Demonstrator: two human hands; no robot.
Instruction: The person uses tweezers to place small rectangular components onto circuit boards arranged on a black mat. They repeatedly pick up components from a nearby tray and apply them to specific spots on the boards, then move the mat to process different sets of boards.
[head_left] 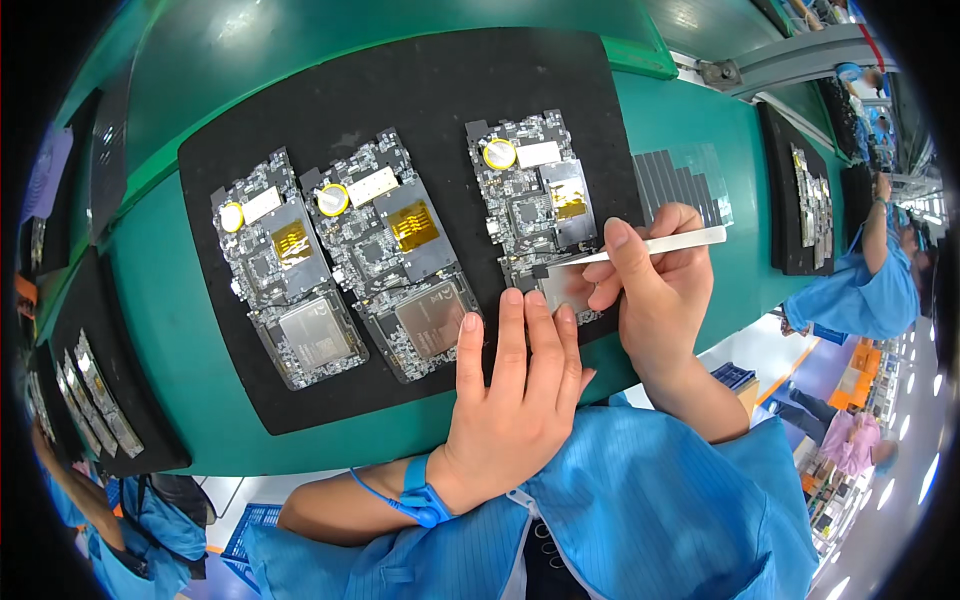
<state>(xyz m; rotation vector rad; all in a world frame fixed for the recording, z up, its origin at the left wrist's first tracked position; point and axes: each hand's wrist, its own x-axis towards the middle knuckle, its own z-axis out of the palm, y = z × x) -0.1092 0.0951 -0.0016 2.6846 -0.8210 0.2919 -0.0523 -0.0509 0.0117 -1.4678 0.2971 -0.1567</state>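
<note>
My right hand (660, 305) pinches a pair of white tweezers (688, 241). Their thin tips point left, to a small dark patch (541, 271) on the rightmost circuit board (528, 213). Fingertips of my left hand (513, 415) rest on the lower end of this same board, fingers stretched out. A silver metal plate (566, 290) there is partly covered by my fingers. The board carries a round coin cell (499, 153) with a yellow rim, a white connector block (538, 153) and gold tape (568, 198).
Two similar boards, one at far left (263, 262) and one beside it (365, 235), lie on the black mat (430, 110). Thin grey strips (680, 185) lie right of the mat on the green table (740, 130). Other mats with boards and people flank both sides.
</note>
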